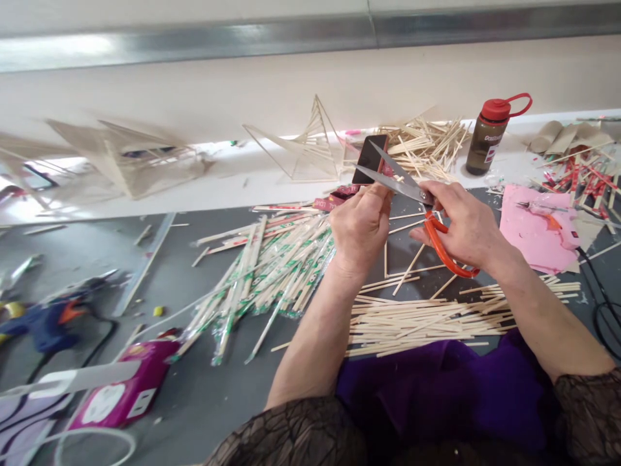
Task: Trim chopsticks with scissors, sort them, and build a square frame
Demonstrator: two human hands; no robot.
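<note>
Red-lidded bottle (489, 138) by wall (301, 84), purple power strip (127, 385).

The slim scissors with bright orange loops (414, 188) that I hold have smooth grey metal blades and glossy, plastic-looking handles. My thin, pale, straight sticks (412, 320) are matt bare wood; the long green-printed wrappers (272, 278) are shiny clear plastic. My deep-purple cloth (460, 382) looks soft, the flat dark grey tabletop (208, 395) smooth and dull, the long silvery rail (194, 45) polished metal.
</note>
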